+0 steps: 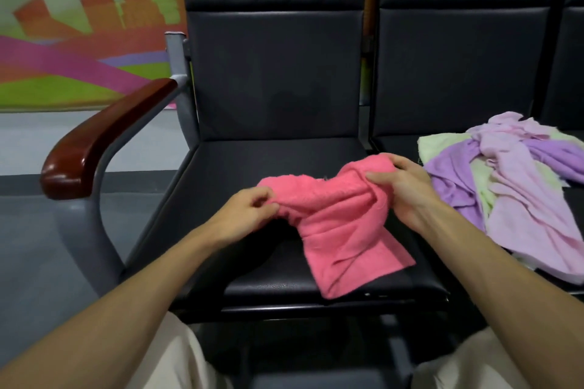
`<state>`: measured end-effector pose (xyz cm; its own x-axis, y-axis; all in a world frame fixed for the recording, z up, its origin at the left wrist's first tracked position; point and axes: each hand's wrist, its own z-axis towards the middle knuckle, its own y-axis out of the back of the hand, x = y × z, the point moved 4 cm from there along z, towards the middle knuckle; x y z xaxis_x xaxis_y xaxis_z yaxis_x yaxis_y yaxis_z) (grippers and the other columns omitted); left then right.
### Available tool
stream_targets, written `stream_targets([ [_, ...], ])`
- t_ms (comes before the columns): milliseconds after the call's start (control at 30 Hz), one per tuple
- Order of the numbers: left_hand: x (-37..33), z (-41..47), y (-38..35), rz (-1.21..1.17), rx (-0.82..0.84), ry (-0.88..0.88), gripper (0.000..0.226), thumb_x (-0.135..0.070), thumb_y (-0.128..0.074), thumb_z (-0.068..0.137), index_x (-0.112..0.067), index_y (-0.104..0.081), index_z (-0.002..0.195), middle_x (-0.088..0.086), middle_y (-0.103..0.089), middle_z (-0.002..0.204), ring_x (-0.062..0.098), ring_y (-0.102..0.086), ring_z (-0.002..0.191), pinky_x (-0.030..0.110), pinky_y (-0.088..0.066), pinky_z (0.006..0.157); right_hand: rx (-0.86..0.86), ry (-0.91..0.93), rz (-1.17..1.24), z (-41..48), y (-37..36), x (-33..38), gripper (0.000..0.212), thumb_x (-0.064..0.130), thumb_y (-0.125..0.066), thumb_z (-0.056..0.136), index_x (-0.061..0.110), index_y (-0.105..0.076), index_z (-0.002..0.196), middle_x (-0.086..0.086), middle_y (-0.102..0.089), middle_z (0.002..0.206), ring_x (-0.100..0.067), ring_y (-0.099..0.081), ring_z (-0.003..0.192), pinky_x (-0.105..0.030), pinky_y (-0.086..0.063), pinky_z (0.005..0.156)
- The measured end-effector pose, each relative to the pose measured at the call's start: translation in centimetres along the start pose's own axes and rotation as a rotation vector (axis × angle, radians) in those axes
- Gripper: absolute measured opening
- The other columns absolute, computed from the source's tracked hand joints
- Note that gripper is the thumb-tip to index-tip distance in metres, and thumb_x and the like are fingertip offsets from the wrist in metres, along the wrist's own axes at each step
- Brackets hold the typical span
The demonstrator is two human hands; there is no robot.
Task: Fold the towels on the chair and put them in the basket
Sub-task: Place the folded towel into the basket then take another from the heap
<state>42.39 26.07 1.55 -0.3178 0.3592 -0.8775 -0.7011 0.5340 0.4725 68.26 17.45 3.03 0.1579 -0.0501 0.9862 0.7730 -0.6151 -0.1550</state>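
A pink towel (335, 221) hangs bunched over the black chair seat (202, 186), its lower end lying on the seat near the front edge. My left hand (249, 208) pinches the towel's upper left edge. My right hand (401, 189) grips its upper right part, fingers curled round a fold. A heap of unfolded towels (505, 186) in purple, light pink and pale green lies on the neighbouring seat to the right. No basket is in view.
The chair has a brown wooden armrest (104, 142) on a grey metal frame at the left. Black backrests (275, 73) rise behind both seats. A colourful mural (79, 25) covers the wall at the left. My knees in light trousers (177, 360) are below the seat.
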Motion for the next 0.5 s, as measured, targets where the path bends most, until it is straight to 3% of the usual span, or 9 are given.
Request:
stream_targets([
  [67,0.5,-1.9,-0.5,0.012,0.248,0.095,0.014,-0.024,-0.067,0.085,-0.014,-0.063,0.077,-0.003,-0.056,0.063,0.012,-0.047,0.058,0.026,-0.039,0.054,0.007,0.115,-0.362,-0.4,-0.2,-0.2,0.045,-0.010,-0.074,0.069,0.011,-0.066,0.109,-0.009,-0.067,0.105,-0.020,-0.062,0.094,-0.025,-0.048,0.077],
  [167,1.0,-3.8,-0.8,0.117,0.451,0.146,0.013,-0.031,-0.069,0.082,-0.019,-0.072,0.085,0.004,-0.064,0.077,0.013,-0.054,0.071,0.029,-0.046,0.068,0.083,0.236,-0.886,-1.0,-0.9,-0.8,0.036,0.007,-0.082,0.068,0.019,-0.072,0.101,0.001,-0.069,0.097,-0.014,-0.060,0.089,-0.021,-0.039,0.072],
  [267,0.9,-3.2,0.3,0.067,0.252,0.137,0.014,-0.017,-0.063,0.092,-0.009,-0.073,0.086,0.005,-0.073,0.082,0.008,-0.061,0.070,0.027,-0.050,0.072,0.072,0.248,-0.964,-1.2,-0.7,-0.6,0.032,0.015,-0.085,0.068,0.017,-0.072,0.097,0.002,-0.068,0.093,-0.012,-0.057,0.084,-0.018,-0.035,0.068],
  [333,1.7,-2.2,1.4,0.235,-0.042,0.172,0.016,-0.015,-0.058,0.092,-0.015,-0.068,0.080,0.001,-0.073,0.080,0.010,-0.065,0.070,0.031,-0.052,0.074,0.012,0.239,-0.950,-1.0,-0.3,-0.2,0.038,0.018,-0.088,0.066,0.015,-0.070,0.100,0.002,-0.064,0.092,-0.013,-0.055,0.085,-0.021,-0.036,0.071],
  [400,3.1,-1.4,2.7,0.447,-0.239,0.310,0.013,-0.026,-0.055,0.093,-0.018,-0.061,0.084,0.001,-0.069,0.092,0.016,-0.063,0.083,0.033,-0.049,0.078,-0.019,0.188,-0.936,-0.8,0.4,-0.1,0.043,0.018,-0.089,0.064,0.014,-0.068,0.102,0.000,-0.062,0.094,-0.015,-0.055,0.087,-0.024,-0.038,0.073],
  [500,4.9,-0.8,2.7,0.610,-0.137,0.570,0.053,-0.054,-0.051,0.090,-0.005,-0.061,0.106,0.016,-0.061,0.115,0.032,-0.060,0.103,0.043,-0.049,0.087,0.017,0.069,-1.044,-0.4,1.4,-0.5,0.028,0.020,-0.089,0.065,0.017,-0.066,0.081,-0.004,-0.067,0.090,-0.017,-0.057,0.077,-0.026,-0.040,0.059],
])
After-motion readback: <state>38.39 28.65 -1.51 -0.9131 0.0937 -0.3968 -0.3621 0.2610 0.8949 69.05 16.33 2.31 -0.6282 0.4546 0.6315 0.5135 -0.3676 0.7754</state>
